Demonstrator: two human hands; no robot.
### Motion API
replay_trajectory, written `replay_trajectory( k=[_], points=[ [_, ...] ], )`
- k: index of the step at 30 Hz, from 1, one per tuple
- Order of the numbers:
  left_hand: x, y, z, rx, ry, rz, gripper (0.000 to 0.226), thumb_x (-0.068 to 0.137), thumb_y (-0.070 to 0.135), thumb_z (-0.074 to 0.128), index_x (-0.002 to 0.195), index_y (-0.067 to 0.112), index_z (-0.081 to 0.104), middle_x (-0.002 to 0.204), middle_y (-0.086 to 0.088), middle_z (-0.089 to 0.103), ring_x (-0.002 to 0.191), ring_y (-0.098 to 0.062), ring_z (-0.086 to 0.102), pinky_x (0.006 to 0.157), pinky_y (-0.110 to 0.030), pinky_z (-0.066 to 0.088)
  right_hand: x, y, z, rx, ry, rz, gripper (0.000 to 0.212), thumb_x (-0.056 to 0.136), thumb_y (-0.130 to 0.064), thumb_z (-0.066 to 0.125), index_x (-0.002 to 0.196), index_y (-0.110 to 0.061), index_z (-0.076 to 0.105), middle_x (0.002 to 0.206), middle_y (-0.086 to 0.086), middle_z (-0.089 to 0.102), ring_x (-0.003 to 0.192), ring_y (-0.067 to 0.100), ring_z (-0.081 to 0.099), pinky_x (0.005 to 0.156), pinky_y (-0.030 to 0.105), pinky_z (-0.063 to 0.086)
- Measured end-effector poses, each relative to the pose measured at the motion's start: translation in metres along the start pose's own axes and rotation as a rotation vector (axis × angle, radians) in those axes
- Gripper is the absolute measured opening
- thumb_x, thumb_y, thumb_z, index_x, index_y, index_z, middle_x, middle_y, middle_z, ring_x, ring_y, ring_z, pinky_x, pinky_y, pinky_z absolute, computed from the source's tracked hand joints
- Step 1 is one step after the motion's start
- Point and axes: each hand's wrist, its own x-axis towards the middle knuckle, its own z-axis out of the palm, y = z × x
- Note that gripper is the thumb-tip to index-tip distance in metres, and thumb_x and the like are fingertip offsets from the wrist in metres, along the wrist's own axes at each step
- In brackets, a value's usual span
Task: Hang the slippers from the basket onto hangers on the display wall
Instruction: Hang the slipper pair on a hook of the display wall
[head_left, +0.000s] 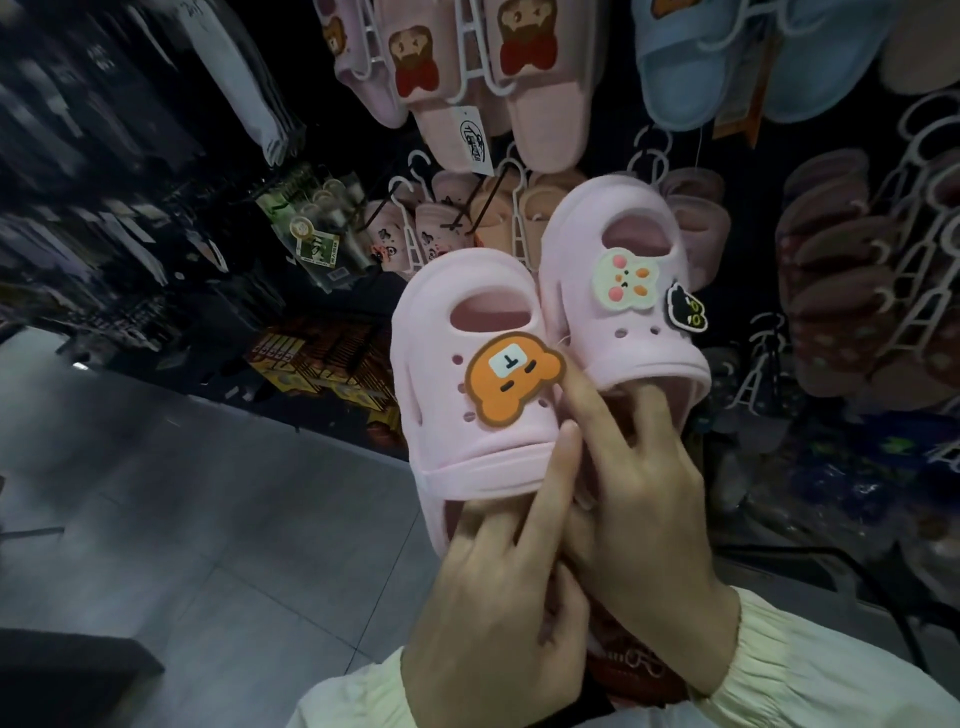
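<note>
Floor (182, 519): grey tiles at far left, with nothing of the task lying there.
Left slipper (457, 447): pink clog with an orange bear charm (514, 379), held up in the air with its toe towards the display wall (610, 135), touching its partner along the inner side. Probably kept paired so that both go onto one hanger.
Left hand (498, 613): grips the left slipper at its heel end, fingers curled under the upper and into the opening, one finger laid up over the edge to steady it.
Right hand (644, 519): grips the right slipper (613, 338) the same way, middle fingers pushed into its heel opening, forefinger stretched across to the bear charm, seemingly pressing the pair together.
Right slipper: sits higher than the left one, closer to the wall, with bunny and cat charms facing up.
Hanger (756, 364): white, seemingly bare, low on the wall to the right of the pair. A likely target, though cannot tell for sure.
Hung slippers (540, 104): pink pairs clipped toe-down along the wall's top edge, showing the pose to copy.
Basket: not made out.
Stage: pair in hand, not yet hung.
</note>
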Motion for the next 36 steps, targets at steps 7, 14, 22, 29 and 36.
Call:
replay_trajectory(
  k=[7, 14, 22, 29, 36],
  points=[
    [-0.003, 0.005, 0.001, 0.200, 0.245, 0.121, 0.053, 0.091, 0.016, 0.067, 0.141, 0.016, 0.051, 0.112, -0.001, 0.072, 0.093, -0.018, 0.069, 0.071, -0.032, 0.059, -0.002, 0.000, 0.015, -0.120, 0.158, -0.027, 0.046, 0.090, -0.021, 0.053, 0.135, -0.012, 0.059, 0.117, 0.013, 0.049, 0.082, 0.024, 0.049, 0.072, 0.032, 0.042],
    [-0.002, -0.003, -0.018, 0.420, 0.404, 0.119, 0.045, 0.084, 0.021, 0.082, 0.127, 0.021, 0.068, 0.100, -0.001, 0.064, 0.085, -0.021, 0.054, 0.068, -0.036, 0.052, -0.006, 0.002, 0.024, -0.071, 0.074, -0.061, 0.049, 0.088, -0.023, 0.053, 0.135, -0.010, 0.057, 0.119, 0.012, 0.045, 0.077, 0.033, 0.060, 0.071, 0.031, 0.040],
    [0.035, -0.029, -0.059, 0.543, -0.232, -0.043, 0.107, 0.060, 0.024, 0.063, 0.158, 0.016, 0.021, 0.129, -0.006, 0.048, 0.117, -0.029, 0.044, 0.104, -0.036, 0.042, -0.026, 0.012, 0.038, -0.127, 0.010, -0.169, 0.067, 0.081, -0.003, 0.070, 0.142, -0.013, 0.043, 0.111, 0.010, 0.044, 0.069, 0.033, 0.060, 0.064, 0.043, 0.056],
    [0.038, -0.039, -0.054, 0.499, -0.382, 0.021, 0.121, 0.068, 0.075, 0.045, 0.157, 0.001, 0.011, 0.124, -0.005, 0.049, 0.108, -0.022, 0.048, 0.093, -0.037, 0.046, -0.030, 0.008, 0.037, -0.083, -0.056, -0.232, 0.049, 0.105, -0.040, 0.039, 0.145, -0.011, 0.039, 0.111, 0.009, 0.043, 0.068, 0.033, 0.056, 0.063, 0.043, 0.055],
    [0.042, -0.055, -0.047, 0.198, -0.297, -0.097, 0.113, 0.073, 0.070, 0.049, 0.152, 0.038, -0.025, 0.108, 0.010, 0.046, 0.090, -0.012, 0.046, 0.085, -0.035, 0.047, -0.030, 0.014, 0.035, -0.064, -0.111, -0.271, 0.053, 0.101, -0.036, 0.049, 0.147, -0.013, 0.039, 0.113, 0.009, 0.045, 0.081, 0.030, 0.052, 0.072, 0.046, 0.050]
  ],
)
